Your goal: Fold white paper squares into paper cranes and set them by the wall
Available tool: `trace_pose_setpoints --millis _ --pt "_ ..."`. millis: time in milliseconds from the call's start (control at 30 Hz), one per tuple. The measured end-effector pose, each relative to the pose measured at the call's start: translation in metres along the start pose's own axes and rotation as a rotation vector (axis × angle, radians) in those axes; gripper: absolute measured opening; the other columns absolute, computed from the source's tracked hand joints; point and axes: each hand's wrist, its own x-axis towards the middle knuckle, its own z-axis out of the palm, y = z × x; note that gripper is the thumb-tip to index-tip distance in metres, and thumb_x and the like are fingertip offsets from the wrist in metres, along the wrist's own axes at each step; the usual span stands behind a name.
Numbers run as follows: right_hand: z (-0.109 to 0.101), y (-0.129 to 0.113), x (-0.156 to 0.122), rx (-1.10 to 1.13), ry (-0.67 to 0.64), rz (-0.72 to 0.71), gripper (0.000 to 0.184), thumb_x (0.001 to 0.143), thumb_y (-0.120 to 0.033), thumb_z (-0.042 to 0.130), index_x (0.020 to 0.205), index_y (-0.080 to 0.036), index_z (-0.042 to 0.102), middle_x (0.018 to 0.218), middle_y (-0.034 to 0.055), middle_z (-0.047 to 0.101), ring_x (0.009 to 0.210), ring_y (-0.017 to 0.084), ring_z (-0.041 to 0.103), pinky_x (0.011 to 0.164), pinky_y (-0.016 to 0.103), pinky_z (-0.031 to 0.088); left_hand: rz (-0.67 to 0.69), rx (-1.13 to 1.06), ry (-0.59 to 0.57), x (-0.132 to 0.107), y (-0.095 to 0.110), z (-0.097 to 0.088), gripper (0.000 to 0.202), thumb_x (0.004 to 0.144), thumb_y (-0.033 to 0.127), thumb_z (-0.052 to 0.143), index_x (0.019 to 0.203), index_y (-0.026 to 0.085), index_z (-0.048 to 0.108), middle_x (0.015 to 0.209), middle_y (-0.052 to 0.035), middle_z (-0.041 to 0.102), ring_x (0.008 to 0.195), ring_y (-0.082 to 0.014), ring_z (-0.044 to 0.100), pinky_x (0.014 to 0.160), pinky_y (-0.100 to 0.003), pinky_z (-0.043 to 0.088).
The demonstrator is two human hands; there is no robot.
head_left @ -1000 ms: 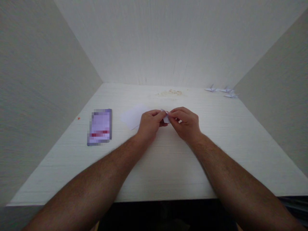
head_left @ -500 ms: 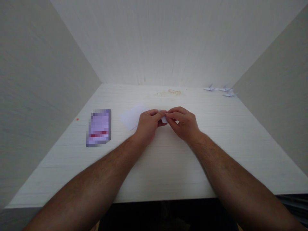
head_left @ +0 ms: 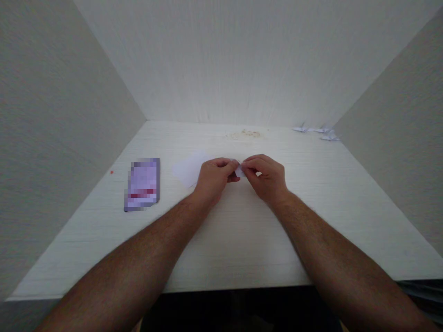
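Observation:
A small folded piece of white paper [head_left: 239, 171] is held between my two hands above the middle of the table. My left hand [head_left: 216, 177] pinches its left side, thumb on top and fingers underneath. On the right side, the thumb and fingertips of my right hand [head_left: 266, 174] grip the paper's edge. Most of the folded shape is covered by my fingers, so its exact form cannot be made out. Just left of my left hand, flat white paper sheets [head_left: 188, 169] lie on the table, partly behind that hand.
A tablet or phone with a blurred purple screen [head_left: 142, 184] lies at the left. Several small folded paper figures [head_left: 328, 137] sit in the far right corner. White panels [head_left: 221, 60] enclose the table [head_left: 238, 249] at the back and both sides. Brownish stains [head_left: 251, 133] mark the back.
My right hand has shifted slightly to the right, and a bit more of the folded paper shows between my fingers. My left hand has hardly moved.

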Motion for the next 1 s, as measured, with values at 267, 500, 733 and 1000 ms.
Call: trace_pose_setpoints --millis 267,500,733,1000 --pt "-0.0001 0.0 0.0016 -0.022 0.006 -0.092 0.014 0.088 -0.013 0.062 0.083 -0.022 0.071 0.089 0.004 0.075 0.082 0.015 0.07 0.073 0.028 0.057 -0.03 -0.067 0.04 -0.0017 -0.0009 0.0002 0.015 0.069 0.023 0.08 0.07 0.012 0.07 0.075 -0.0055 0.07 0.064 -0.0122 0.064 0.064 -0.029 0.059" --pt "-0.0007 -0.0001 0.0028 -0.063 -0.03 -0.092 0.015 0.091 -0.016 0.059 0.085 -0.021 0.072 0.093 0.0052 0.075 0.086 0.015 0.07 0.077 0.029 0.058 -0.017 -0.086 0.024 -0.0038 0.0 0.0021 0.02 0.07 0.028 0.081 0.073 0.011 0.072 0.074 -0.0057 0.07 0.065 -0.0118 0.064 0.065 -0.027 0.058" --pt "-0.0011 -0.002 0.0043 -0.149 -0.106 -0.113 0.021 0.096 -0.02 0.054 0.086 -0.02 0.073 0.096 0.0075 0.075 0.087 0.017 0.07 0.078 0.03 0.057 -0.011 -0.076 0.043 -0.0057 0.0004 0.0033 0.019 0.068 0.027 0.081 0.07 0.011 0.072 0.074 -0.0052 0.07 0.067 -0.0121 0.064 0.064 -0.025 0.057" --pt "-0.001 0.0014 0.003 -0.148 -0.134 -0.11 0.022 0.093 -0.015 0.054 0.087 -0.023 0.073 0.099 0.0064 0.075 0.088 0.018 0.069 0.077 0.03 0.056 -0.071 -0.059 0.06 -0.0038 0.0001 0.0002 0.013 0.069 0.022 0.079 0.075 0.011 0.074 0.076 -0.0055 0.071 0.06 -0.0098 0.06 0.06 -0.025 0.053"
